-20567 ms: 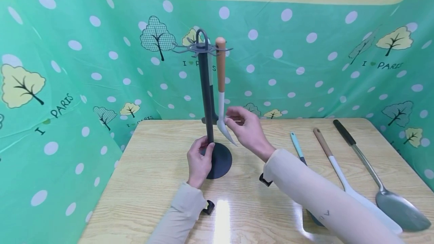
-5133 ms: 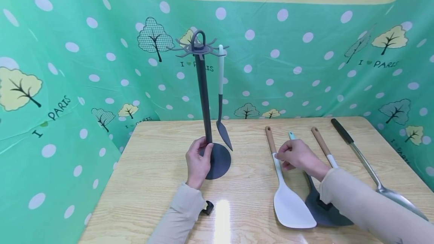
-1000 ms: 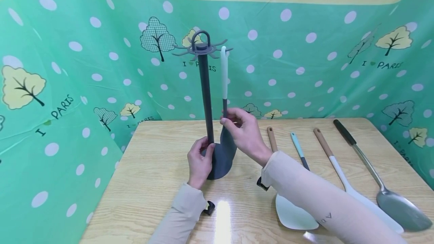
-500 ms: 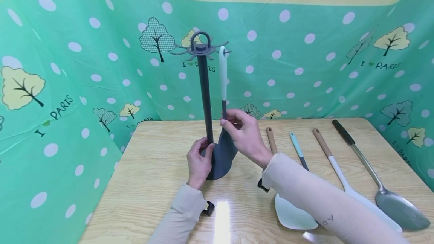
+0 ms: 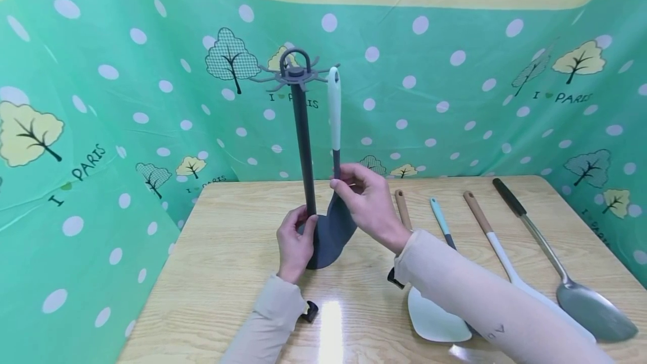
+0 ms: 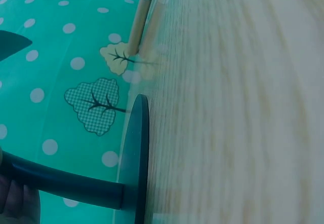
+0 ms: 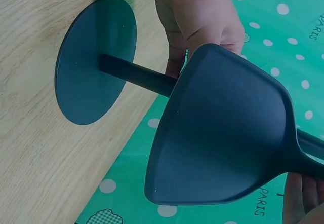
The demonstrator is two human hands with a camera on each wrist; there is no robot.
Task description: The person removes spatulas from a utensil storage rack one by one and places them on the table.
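A black utensil stand with a ring of hooks at its top stands upright on the table. My left hand grips its pole just above the round base. My right hand pinches the dark neck of a spatula with a mint handle, held upright right of the pole. The handle's hole shows beside a hook tip; whether they touch I cannot tell. In the right wrist view the broad dark spatula head covers part of the pole. Its corner shows in the left wrist view.
On the wooden table to the right lie a white spatula with a brown handle, a mint-handled one, another white brown-handled one and a metal turner. My right sleeve covers parts of them. A green patterned cloth stands behind.
A brown-handled utensil hung on the stand earlier; a white spatula later lies on the table. My right hand has since gripped the mint-handled spatula, whose hole has just shifted off the hook tip.
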